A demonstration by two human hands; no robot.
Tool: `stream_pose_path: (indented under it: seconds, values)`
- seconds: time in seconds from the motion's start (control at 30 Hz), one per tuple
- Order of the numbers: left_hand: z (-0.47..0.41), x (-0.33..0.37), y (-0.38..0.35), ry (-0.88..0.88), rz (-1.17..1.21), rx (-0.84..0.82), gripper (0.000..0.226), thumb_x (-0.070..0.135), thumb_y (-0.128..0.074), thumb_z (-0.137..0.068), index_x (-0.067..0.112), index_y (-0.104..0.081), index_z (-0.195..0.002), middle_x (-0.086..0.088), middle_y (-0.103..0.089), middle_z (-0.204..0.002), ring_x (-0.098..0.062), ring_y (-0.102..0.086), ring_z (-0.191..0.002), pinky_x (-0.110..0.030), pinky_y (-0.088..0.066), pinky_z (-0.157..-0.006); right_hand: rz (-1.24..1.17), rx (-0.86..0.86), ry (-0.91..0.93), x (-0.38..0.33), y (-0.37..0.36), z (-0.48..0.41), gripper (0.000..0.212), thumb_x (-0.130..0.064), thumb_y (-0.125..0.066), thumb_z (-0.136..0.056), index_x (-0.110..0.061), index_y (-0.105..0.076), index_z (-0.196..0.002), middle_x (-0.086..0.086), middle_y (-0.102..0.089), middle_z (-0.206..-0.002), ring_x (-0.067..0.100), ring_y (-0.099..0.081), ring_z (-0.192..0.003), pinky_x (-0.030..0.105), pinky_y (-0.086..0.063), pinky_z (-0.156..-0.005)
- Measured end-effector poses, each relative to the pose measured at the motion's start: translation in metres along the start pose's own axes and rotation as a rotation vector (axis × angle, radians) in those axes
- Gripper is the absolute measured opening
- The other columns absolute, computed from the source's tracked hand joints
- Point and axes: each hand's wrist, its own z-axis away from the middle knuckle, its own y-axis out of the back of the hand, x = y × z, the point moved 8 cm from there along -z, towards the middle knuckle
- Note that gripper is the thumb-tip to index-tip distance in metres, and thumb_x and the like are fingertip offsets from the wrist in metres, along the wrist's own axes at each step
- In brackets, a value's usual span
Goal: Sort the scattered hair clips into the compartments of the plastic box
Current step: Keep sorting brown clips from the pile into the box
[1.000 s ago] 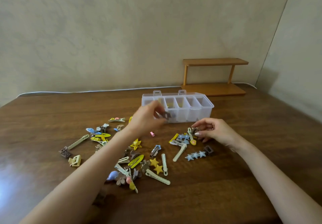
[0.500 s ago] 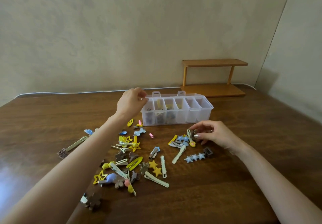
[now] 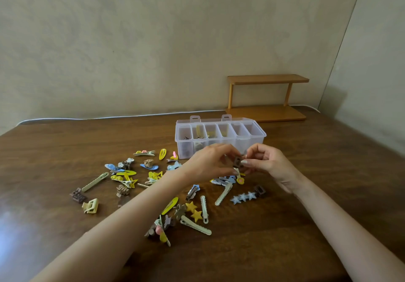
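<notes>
Half a second back my left hand (image 3: 210, 164) was at the box's left end and my right hand (image 3: 270, 165) was down on the pile; both have since come together in the air above the clips. Nearest me, the scattered hair clips (image 3: 195, 225) lie spread over the surface (image 3: 263, 249) around my left forearm, yellow stars (image 3: 196, 215) and long cream ones among them, with a blue star clip (image 3: 243, 198) near my right wrist. Most of the sorting, I judge, is not yet done. Above that pile is the piece I am working on, a small brown clip (image 3: 237, 162), lifted off the surface and just in front of the box. My right grip is narrow, thumb and forefinger pinching the clip's right edge. My left grip curls in on the other side with fingertips on the clip, though the back of that hand hides exactly how they sit. I take it I hold it between both hands to pass it to the left, since brown ones seem to go in the leftmost compartment. Beyond, the plastic box (image 3: 254, 144) stands open, its left compartments holding clips, brown in the leftmost and yellow further along. Behind it a wooden shelf (image 3: 267, 80) stands by the wall.
</notes>
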Motion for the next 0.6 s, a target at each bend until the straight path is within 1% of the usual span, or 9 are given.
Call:
stream_pose_path:
  seconds: [0.13,0.2,0.23,0.27,0.33,0.4,0.43,0.5,0.6]
  values:
    - [0.002,0.004,0.007,-0.041,0.014,0.078,0.026,0.029,-0.068,-0.082,0.018,-0.059,-0.104,0.004,-0.062,-0.099,-0.010,-0.060,-0.087,-0.035,-0.055,-0.078,-0.018,-0.026,0.016,-0.002,-0.005,0.001,0.014,-0.005,-0.068,-0.076,-0.005,-0.060,-0.086,0.008,-0.068,-0.080,0.020,-0.067,-0.072,0.025,-0.057,-0.066]
    - [0.003,0.001,0.014,-0.029,-0.022,0.108,0.024,0.030,-0.067,-0.082,0.019,-0.060,-0.102,0.006,-0.062,-0.097,-0.009,-0.058,-0.087,-0.034,-0.054,-0.077,-0.010,0.013,0.036,-0.004,-0.001,0.001,0.011,-0.006,-0.066,-0.080,-0.005,-0.062,-0.090,0.007,-0.069,-0.084,0.020,-0.068,-0.076,0.024,-0.056,-0.065]
    - [0.004,-0.002,0.020,-0.014,-0.038,0.140,0.024,0.032,-0.067,-0.082,0.019,-0.060,-0.101,0.008,-0.061,-0.097,-0.008,-0.057,-0.087,-0.033,-0.054,-0.077,0.032,0.066,0.054,-0.005,0.004,0.000,0.010,-0.006,-0.065,-0.082,-0.007,-0.063,-0.092,0.008,-0.068,-0.087,0.020,-0.068,-0.078,0.025,-0.056,-0.064]
    - [0.005,-0.007,0.026,0.009,-0.045,0.182,0.024,0.033,-0.066,-0.083,0.019,-0.060,-0.101,0.009,-0.060,-0.096,-0.008,-0.056,-0.087,-0.031,-0.053,-0.076,0.115,0.139,0.072,-0.005,0.012,0.000,0.008,-0.008,-0.065,-0.084,-0.008,-0.064,-0.092,0.008,-0.068,-0.089,0.021,-0.067,-0.080,0.025,-0.055,-0.064]
    - [0.010,-0.021,0.040,0.067,-0.047,0.278,0.022,0.035,-0.064,-0.084,0.020,-0.061,-0.100,0.009,-0.060,-0.096,-0.007,-0.055,-0.086,-0.028,-0.051,-0.074,0.362,0.301,0.101,-0.005,0.029,0.001,0.007,-0.010,-0.064,-0.086,-0.012,-0.064,-0.093,0.004,-0.066,-0.090,0.019,-0.066,-0.081,0.023,-0.052,-0.065]
    - [0.016,-0.038,0.051,0.133,-0.049,0.382,0.022,0.038,-0.062,-0.084,0.022,-0.061,-0.098,0.007,-0.062,-0.097,-0.007,-0.055,-0.084,-0.026,-0.049,-0.071,0.534,0.379,0.116,-0.004,0.037,0.001,0.010,-0.008,-0.064,-0.086,-0.014,-0.065,-0.094,0.000,-0.065,-0.093,0.014,-0.062,-0.086,0.020,-0.049,-0.070]
    - [0.020,-0.047,0.056,0.166,-0.051,0.440,0.022,0.039,-0.062,-0.084,0.022,-0.062,-0.099,0.006,-0.062,-0.098,-0.008,-0.055,-0.085,-0.026,-0.048,-0.071,0.569,0.374,0.118,-0.003,0.037,0.001,0.014,-0.005,-0.064,-0.086,-0.015,-0.066,-0.096,-0.002,-0.064,-0.097,0.012,-0.061,-0.089,0.018,-0.048,-0.072]
    - [0.028,-0.062,0.068,0.244,-0.075,0.562,0.023,0.037,-0.062,-0.085,0.020,-0.062,-0.101,0.004,-0.062,-0.098,-0.011,-0.055,-0.088,-0.027,-0.047,-0.073,0.620,0.307,0.119,-0.001,0.031,-0.002,0.027,0.000,-0.064,-0.084,-0.020,-0.066,-0.102,-0.005,-0.061,-0.103,0.007,-0.059,-0.089,0.014,-0.046,-0.072]
    - [0.038,-0.079,0.085,0.396,-0.129,0.696,0.024,0.036,-0.061,-0.087,0.019,-0.063,-0.105,0.001,-0.061,-0.103,-0.018,-0.054,-0.099,-0.030,-0.045,-0.075,0.734,0.172,0.118,0.002,0.015,-0.004,0.039,0.000,-0.064,-0.084,-0.027,-0.063,-0.112,-0.012,-0.055,-0.110,0.005,-0.058,-0.086,0.015,-0.047,-0.070]
